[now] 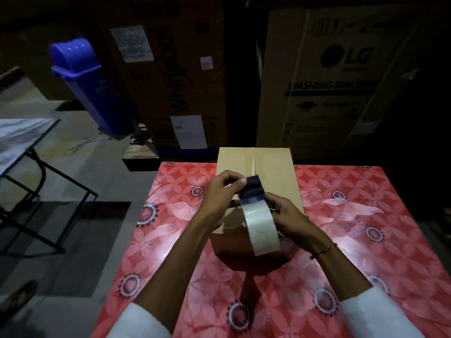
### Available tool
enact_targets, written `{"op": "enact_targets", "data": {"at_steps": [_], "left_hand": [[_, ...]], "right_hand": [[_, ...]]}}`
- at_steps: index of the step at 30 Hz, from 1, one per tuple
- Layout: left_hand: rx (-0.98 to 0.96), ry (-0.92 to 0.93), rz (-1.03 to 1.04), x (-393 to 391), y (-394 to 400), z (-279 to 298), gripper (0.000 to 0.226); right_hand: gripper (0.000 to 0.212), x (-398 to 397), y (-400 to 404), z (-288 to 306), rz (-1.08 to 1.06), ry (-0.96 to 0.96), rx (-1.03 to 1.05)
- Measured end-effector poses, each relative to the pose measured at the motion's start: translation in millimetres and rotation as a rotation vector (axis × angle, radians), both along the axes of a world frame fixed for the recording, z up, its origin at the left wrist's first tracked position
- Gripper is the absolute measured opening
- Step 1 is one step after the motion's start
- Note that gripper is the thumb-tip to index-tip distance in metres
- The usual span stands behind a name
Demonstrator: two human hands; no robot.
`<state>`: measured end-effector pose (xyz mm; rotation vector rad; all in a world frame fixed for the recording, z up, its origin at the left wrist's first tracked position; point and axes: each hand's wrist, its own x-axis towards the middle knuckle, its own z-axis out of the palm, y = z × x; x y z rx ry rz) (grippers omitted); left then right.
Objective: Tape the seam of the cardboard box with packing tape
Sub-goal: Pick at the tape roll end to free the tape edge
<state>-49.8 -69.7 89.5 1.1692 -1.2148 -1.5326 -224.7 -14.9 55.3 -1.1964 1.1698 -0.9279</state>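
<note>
A closed cardboard box (275, 172) lies on the red flowered table (366, 240), its centre seam (254, 159) running away from me. Above the box I hold a tape dispenser (252, 191) with a roll of clear packing tape (262, 230). My right hand (290, 215) grips the dispenser from the right side. My left hand (219, 193) pinches at the dispenser's black toothed front end with thumb and forefinger. Whether a tape end is between those fingers is too dark to tell. The near part of the box is hidden behind the roll and my hands.
Tall appliance cartons (324, 76) stand right behind the table. A blue swing-lid bin (90, 84) leans at the back left. A folding table with black legs (29, 147) stands at the left. A sandal (17, 298) lies on the floor at lower left.
</note>
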Motion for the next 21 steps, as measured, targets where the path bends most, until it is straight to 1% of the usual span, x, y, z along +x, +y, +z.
{"op": "enact_targets", "data": {"at_steps": [2,4,5,6,10,14,17,19,21], "left_hand": [[0.013,-0.038,-0.027,-0.6,-8.1,-4.7,0.011],[0.035,-0.055,-0.052,-0.8,-14.1,-9.5,0.011],[0.044,-0.061,-0.068,-0.8,-16.1,-11.8,0.009],[0.047,-0.069,-0.088,-0.9,-17.6,-14.1,0.007],[0.039,-0.097,-0.168,-2.1,-22.2,-22.9,0.005],[0.096,-0.072,-0.212,-6.3,-25.1,-26.0,0.006],[0.123,-0.082,-0.208,-10.2,-24.9,-25.1,0.008],[0.148,-0.058,-0.207,-11.0,-25.9,-26.3,0.007],[0.194,0.025,-0.227,-10.0,-23.2,-28.0,0.018]], "right_hand": [[0.042,-1.2,0.3,-1.8,0.006,-0.027,0.039],[0.048,-6.3,-2.4,-0.8,-0.095,-0.189,0.110],[0.047,-9.8,-4.2,1.4,-0.157,-0.253,0.125],[0.043,-12.3,-6.0,5.6,-0.202,-0.261,0.114],[0.026,-12.0,-14.7,19.0,-0.217,0.040,-0.038],[0.020,-2.9,-27.4,17.9,-0.231,0.210,-0.034],[0.010,-1.0,-36.0,9.9,-0.271,0.281,-0.076],[0.008,-2.1,-41.0,8.2,-0.282,0.288,-0.075],[0.009,-5.0,-43.2,7.4,-0.270,0.268,-0.065]]}}
